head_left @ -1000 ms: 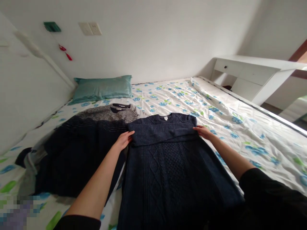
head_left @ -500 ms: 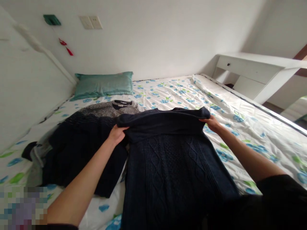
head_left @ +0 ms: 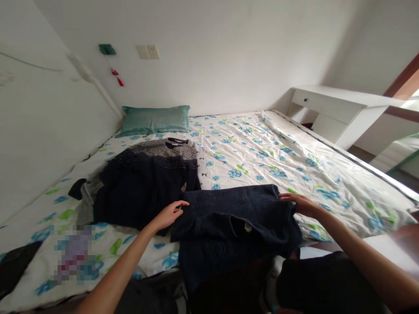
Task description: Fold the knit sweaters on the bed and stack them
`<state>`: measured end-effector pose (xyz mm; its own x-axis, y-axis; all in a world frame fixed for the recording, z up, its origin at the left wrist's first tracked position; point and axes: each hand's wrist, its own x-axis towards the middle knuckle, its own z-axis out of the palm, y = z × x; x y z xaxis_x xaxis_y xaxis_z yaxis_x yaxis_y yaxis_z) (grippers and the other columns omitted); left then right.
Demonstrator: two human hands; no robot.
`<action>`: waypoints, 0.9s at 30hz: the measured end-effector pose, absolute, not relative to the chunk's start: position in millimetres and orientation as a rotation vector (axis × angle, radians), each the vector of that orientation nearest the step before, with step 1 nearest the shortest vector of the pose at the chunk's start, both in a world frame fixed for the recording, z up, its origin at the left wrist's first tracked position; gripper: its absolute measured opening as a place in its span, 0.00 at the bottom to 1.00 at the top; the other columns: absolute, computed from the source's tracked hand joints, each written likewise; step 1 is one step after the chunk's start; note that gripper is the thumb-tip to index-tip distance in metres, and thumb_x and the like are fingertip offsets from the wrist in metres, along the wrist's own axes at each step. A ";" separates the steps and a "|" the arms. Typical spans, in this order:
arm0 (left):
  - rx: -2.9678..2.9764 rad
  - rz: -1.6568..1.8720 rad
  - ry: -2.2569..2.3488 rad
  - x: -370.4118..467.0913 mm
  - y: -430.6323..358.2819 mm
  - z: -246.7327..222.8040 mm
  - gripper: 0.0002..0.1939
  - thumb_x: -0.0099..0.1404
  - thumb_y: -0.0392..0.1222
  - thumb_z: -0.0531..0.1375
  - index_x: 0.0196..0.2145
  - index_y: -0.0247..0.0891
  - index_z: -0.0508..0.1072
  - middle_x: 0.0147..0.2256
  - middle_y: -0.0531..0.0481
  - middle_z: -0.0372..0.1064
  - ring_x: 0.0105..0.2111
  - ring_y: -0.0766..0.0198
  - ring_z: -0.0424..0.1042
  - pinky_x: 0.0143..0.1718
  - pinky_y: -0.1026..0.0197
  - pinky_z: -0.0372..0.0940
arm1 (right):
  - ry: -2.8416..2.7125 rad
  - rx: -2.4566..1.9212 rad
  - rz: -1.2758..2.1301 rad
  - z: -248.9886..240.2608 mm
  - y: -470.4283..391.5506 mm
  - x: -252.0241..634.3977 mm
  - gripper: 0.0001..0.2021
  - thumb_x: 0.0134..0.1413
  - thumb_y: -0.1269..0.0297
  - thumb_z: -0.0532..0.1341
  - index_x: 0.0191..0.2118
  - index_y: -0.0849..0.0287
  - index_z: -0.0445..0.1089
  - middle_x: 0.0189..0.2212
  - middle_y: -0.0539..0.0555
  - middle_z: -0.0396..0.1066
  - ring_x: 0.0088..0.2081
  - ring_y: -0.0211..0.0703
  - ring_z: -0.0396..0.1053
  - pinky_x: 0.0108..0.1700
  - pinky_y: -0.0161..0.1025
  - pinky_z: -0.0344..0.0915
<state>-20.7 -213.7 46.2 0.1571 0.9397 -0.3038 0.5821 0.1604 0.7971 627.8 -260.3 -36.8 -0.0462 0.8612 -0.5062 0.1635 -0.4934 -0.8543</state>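
Observation:
A dark navy cable-knit sweater (head_left: 225,205) lies folded over at the near edge of the bed, its neckline and small pale label turned toward me. Part of it hangs over the edge. My left hand (head_left: 170,214) is at the sweater's left fold, thumb and forefinger apart, fingertips at the cloth. At the right side, my right hand (head_left: 301,204) has its fingers stretched out against the sweater's edge. Beside the left hand lies a grey-and-black sweater (head_left: 144,183), spread out with its collar toward the wall.
A floral sheet (head_left: 248,148) covers the bed. The green pillow (head_left: 155,120) rests against the wall. At the back right stands a white desk (head_left: 330,109) with a drawer. A blurred patch (head_left: 73,257) and a dark item (head_left: 19,266) are at the lower left.
The navy sweater's upper part has been folded down toward me, hiding most of the cable pattern. Both hands have come nearer and loosened from the cloth. The view has shifted.

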 end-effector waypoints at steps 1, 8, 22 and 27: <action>1.508 0.532 1.603 -15.4 -218.7 41.7 0.28 0.55 0.51 0.70 0.52 0.41 0.85 0.57 0.38 0.81 0.55 0.41 0.81 0.60 0.47 0.74 | -1.066 -1.694 1.551 -35.3 -259.8 625.6 0.26 0.61 0.46 0.68 0.60 0.52 0.79 0.59 0.59 0.81 0.45 0.52 0.82 0.40 0.41 0.78; 1.934 0.625 1.575 22.7 -263.5 29.0 0.30 0.67 0.59 0.67 0.62 0.45 0.82 0.67 0.39 0.74 0.71 0.41 0.69 0.77 0.47 0.55 | -1.300 -1.981 0.986 -63.4 -270.8 601.6 0.21 0.61 0.52 0.70 0.56 0.52 0.81 0.51 0.57 0.83 0.56 0.57 0.80 0.59 0.45 0.76; 1.914 0.039 0.899 60.5 -281.4 53.3 0.26 0.58 0.40 0.68 0.54 0.45 0.89 0.46 0.48 0.84 0.48 0.50 0.78 0.54 0.57 0.69 | -1.237 -1.885 1.139 -56.2 -264.3 610.5 0.36 0.51 0.55 0.78 0.66 0.53 0.76 0.47 0.56 0.84 0.42 0.50 0.81 0.44 0.41 0.77; 1.688 -0.357 0.721 35.3 -298.7 64.0 0.17 0.57 0.47 0.72 0.44 0.44 0.91 0.27 0.52 0.74 0.29 0.59 0.69 0.35 0.59 0.65 | -1.361 -2.093 1.087 -56.9 -266.4 621.1 0.30 0.48 0.57 0.80 0.59 0.56 0.82 0.49 0.60 0.84 0.49 0.57 0.82 0.52 0.44 0.77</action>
